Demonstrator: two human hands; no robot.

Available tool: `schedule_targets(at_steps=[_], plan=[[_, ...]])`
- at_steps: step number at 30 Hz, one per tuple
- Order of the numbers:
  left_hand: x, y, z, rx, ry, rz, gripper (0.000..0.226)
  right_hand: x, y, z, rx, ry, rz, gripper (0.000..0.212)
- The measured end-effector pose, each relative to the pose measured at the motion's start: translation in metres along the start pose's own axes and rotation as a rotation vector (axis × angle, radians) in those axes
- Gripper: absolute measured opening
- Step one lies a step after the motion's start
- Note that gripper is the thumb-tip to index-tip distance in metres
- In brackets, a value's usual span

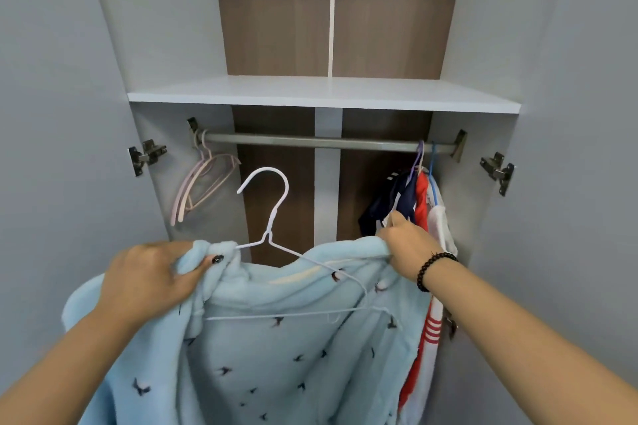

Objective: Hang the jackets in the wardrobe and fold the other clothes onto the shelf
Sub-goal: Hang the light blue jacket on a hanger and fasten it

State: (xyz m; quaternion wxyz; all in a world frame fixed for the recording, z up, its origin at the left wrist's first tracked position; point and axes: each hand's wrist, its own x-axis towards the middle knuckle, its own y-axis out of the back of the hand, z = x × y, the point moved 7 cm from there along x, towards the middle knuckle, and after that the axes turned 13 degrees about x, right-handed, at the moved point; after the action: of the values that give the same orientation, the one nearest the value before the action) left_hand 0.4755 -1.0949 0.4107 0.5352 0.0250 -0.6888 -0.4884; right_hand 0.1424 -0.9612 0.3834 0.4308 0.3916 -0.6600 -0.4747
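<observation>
Both hands gripping light-blue fleece jacket (276, 338) w/ small dark bird print, held below the rail (310, 141). Left hand (152, 279) bunching one shoulder, right hand (407, 248) clutching the other. White wire hanger (272, 217) sitting inside the collar, hook pointing up, not on rail. No readable labels. Pink hangers (200, 183) hanging far left; navy, red, white garments (417, 203) hanging far right, poss. touching right hand. Shelf (324, 95) above rail.

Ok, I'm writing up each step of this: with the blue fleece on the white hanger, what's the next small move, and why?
Probably lift the light blue fleece jacket so the white hanger hook goes over the rail. Both the left hand and right hand grip its shoulders, the hook is below the rail, and the rail's middle is bare.
</observation>
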Motion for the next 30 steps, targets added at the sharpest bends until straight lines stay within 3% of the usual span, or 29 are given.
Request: schedule_targets(at_steps=[4, 8, 12, 17, 23, 27, 30], plan=[[0.013, 0.002, -0.003, -0.004, 0.016, 0.04, 0.051, -0.003, -0.008, 0.012, 0.037, 0.039, -0.026, 0.027], [0.019, -0.014, 0.011, -0.041, -0.042, 0.013, 0.047, 0.005, -0.005, 0.013, 0.299, -0.009, 0.062, 0.026], [0.018, -0.05, 0.017, -0.165, 0.037, -0.077, 0.04, 0.026, -0.005, 0.012, 0.498, -0.081, 0.155, 0.022], [0.029, -0.104, 0.014, -0.325, 0.158, -0.187, 0.027, 0.062, -0.013, 0.026, 0.618, -0.277, 0.199, 0.014], [0.063, -0.162, 0.026, -0.319, 0.223, -0.257, 0.028, 0.114, -0.024, 0.017, 0.84, -0.461, 0.27, 0.033], [0.086, -0.201, 0.043, -0.483, 0.254, -0.334, 0.02, 0.142, -0.039, -0.02, 1.047, -0.353, 0.301, 0.039], [0.103, -0.231, 0.036, -0.672, 0.276, -0.387, 0.009, 0.156, -0.039, -0.015, 0.827, -0.232, 0.284, 0.022]])
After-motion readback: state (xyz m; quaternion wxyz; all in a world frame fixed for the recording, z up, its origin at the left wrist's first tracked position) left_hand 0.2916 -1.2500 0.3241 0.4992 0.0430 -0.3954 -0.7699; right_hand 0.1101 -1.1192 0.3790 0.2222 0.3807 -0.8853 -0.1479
